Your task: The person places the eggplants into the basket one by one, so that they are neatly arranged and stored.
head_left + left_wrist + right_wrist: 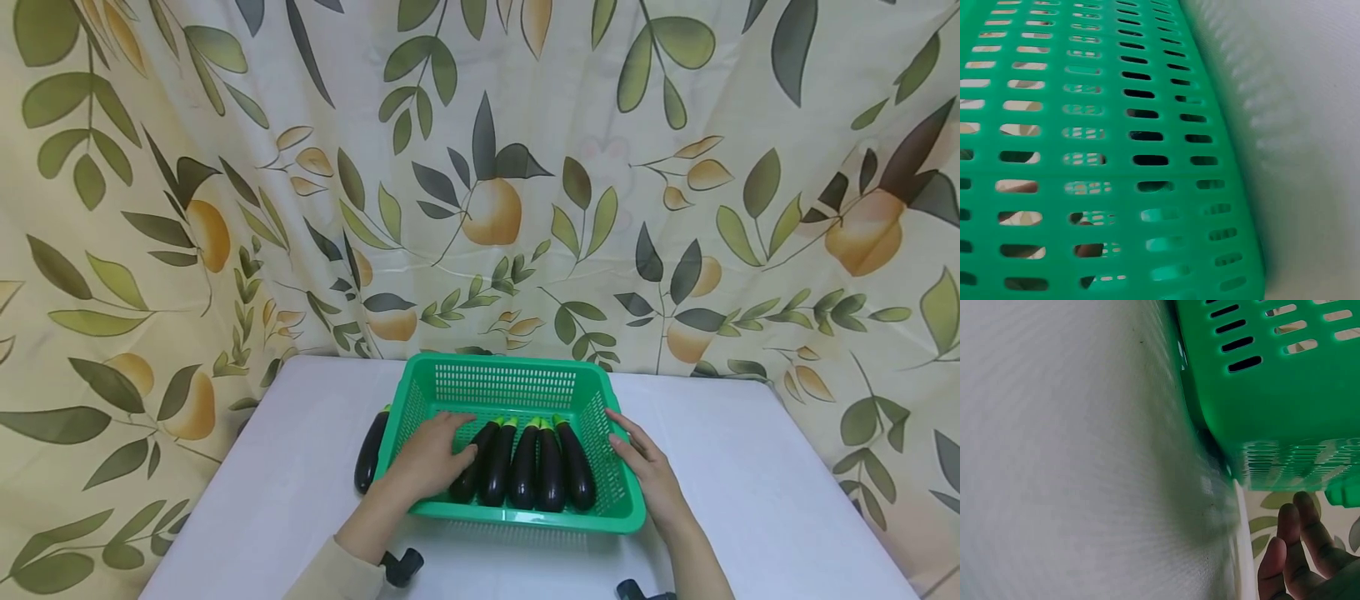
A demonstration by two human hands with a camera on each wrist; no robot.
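Observation:
A green plastic basket (517,517) with slotted walls sits on the table, and several dark eggplants (522,471) lie side by side in it, stems toward the back. My left hand (429,454) reaches over the basket's left side, its thumb at the leftmost eggplant (471,477) and its fingers stretched forward. At the right rim is my right hand (651,471), its fingertips touching the edge. In the right wrist view, fingers (1294,540) extend loosely beside the basket's outer wall (1272,406). Slotted green wall (1110,150) fills most of the left wrist view; the left hand is hidden there.
One more eggplant (371,450) lies on the table just outside the basket's left wall. White cloth covers the table (750,483). A patterned curtain (495,275) hangs behind it. Black wrist mounts (402,567) show near both wrists.

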